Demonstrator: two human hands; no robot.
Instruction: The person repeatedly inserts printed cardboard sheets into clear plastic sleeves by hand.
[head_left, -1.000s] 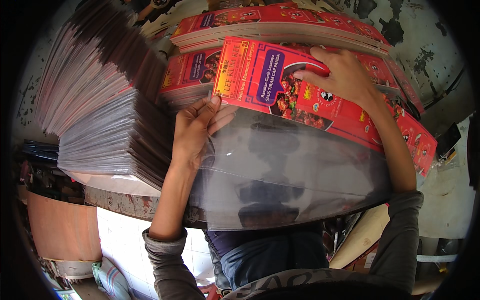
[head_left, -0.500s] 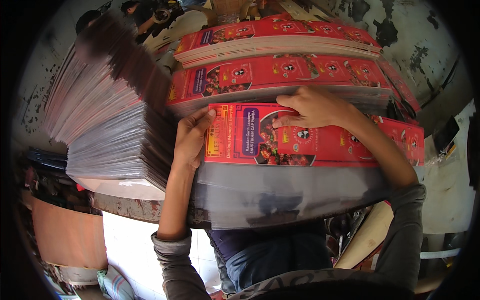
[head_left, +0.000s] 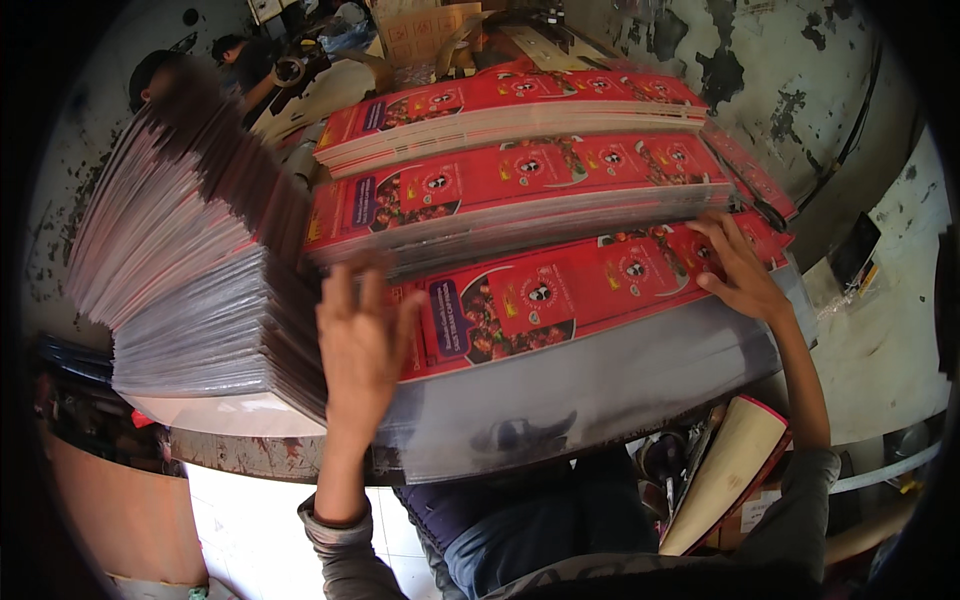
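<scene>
Rows of flat red printed packaging sheets point(head_left: 560, 290) lie overlapped on a work surface, with clear plastic film point(head_left: 560, 395) along their near edge. My left hand point(head_left: 358, 345) rests flat with fingers spread on the left end of the nearest red row, beside a tall fanned stack of silvery sheets point(head_left: 190, 270). My right hand point(head_left: 738, 268) presses with spread fingers on the right end of that same row. Neither hand grips anything.
Two more red stacks point(head_left: 500, 110) lie farther back. A peeling wall point(head_left: 800, 90) rises at the right. People work at the far left point(head_left: 240, 55). Below the table edge stand a tan folded board point(head_left: 725, 470) and a brown container point(head_left: 120, 510).
The red sheet my hands held up has been laid down onto the nearest row. My right hand slid out to the right end, and my left hand flattened on the left end.
</scene>
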